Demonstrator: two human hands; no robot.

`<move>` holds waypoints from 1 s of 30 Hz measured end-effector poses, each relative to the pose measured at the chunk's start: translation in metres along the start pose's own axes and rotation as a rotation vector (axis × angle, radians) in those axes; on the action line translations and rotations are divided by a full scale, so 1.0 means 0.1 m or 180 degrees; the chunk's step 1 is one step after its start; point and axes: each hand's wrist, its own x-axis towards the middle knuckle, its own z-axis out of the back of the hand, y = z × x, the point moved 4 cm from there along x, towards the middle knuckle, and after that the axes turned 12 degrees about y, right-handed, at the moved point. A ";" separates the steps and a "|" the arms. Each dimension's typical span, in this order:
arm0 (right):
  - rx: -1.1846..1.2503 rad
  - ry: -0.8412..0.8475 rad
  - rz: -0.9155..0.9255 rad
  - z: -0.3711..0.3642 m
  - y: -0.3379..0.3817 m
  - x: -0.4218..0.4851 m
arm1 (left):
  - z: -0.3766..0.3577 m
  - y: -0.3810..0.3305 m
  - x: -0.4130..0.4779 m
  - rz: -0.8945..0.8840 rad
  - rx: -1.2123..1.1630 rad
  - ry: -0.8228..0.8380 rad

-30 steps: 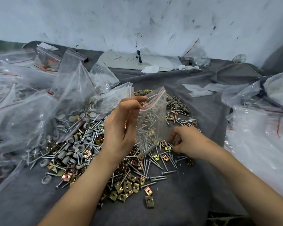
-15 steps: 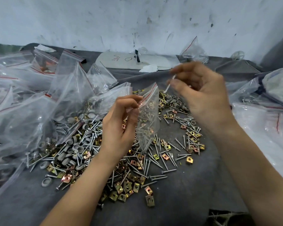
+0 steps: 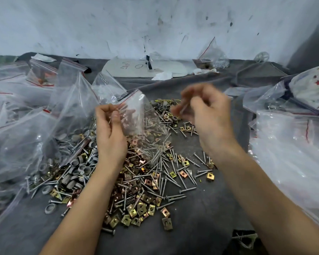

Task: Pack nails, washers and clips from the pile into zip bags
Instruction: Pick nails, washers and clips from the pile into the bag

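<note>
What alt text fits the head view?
Left hand pinches open a small zip bag holding nails above a pile of nails, washers and clips on grey cloth. The blurred right hand pinches what looks like a nail beside the bag's mouth. Other bags lie either side.

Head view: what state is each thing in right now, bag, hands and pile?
zip bag, held upright, partly filled with nails.
left hand, pinching the bag's rim.
right hand, raised beside the bag, blurred, pinching a nail.
pile, loose, spread on the cloth.
</note>
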 end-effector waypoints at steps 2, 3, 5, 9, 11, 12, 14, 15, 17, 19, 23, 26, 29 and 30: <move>-0.0038 0.0208 -0.0895 0.01 -0.35 -0.12 | 0.07 0.08 0.04 0.0187 0.0050 -0.0108; -0.0067 0.0309 -0.1203 0.00 -0.51 -0.19 | 0.09 0.09 0.05 0.0225 0.0037 -0.0144; 0.0056 0.0412 -0.1521 -0.01 -0.73 -0.30 | 0.10 0.11 0.06 0.0256 0.0052 -0.0187; -0.0248 0.0620 -0.1708 0.00 -0.89 -0.37 | 0.11 0.12 0.06 0.0320 0.0079 -0.0217; -0.0612 0.0759 -0.1791 -0.01 -0.90 -0.36 | 0.12 0.13 0.06 0.0399 0.0015 -0.0272; -0.0724 0.0787 -0.1792 -0.01 -0.90 -0.35 | 0.12 0.14 0.06 0.0441 -0.0033 -0.0314; -0.0742 0.0804 -0.1725 -0.01 -0.90 -0.33 | 0.14 0.15 0.06 0.0498 -0.0184 -0.0410; -0.0665 0.0815 -0.1686 -0.01 -0.89 -0.33 | 0.14 0.15 0.05 0.0513 -0.0244 -0.0440; -0.0508 0.0839 -0.1589 -0.01 -0.89 -0.33 | 0.15 0.15 0.05 0.0536 -0.0278 -0.0474; -0.0465 0.0867 -0.1466 0.00 -0.88 -0.33 | 0.15 0.15 0.05 0.0549 -0.0283 -0.0480; -0.0202 0.0719 -0.1179 0.03 -0.70 -0.31 | 0.09 -0.04 0.02 -0.0124 -0.0053 -0.0238; -0.0265 0.0524 -0.0472 0.07 -0.30 -0.25 | -0.02 -0.26 -0.09 -0.1096 0.0020 0.0140; -0.0404 0.0665 0.0425 0.06 0.24 -0.20 | -0.18 -0.37 -0.19 -0.1761 0.0251 0.0605; -0.0554 0.0791 0.0661 0.03 0.39 -0.20 | -0.22 -0.38 -0.22 -0.1898 0.0352 0.0724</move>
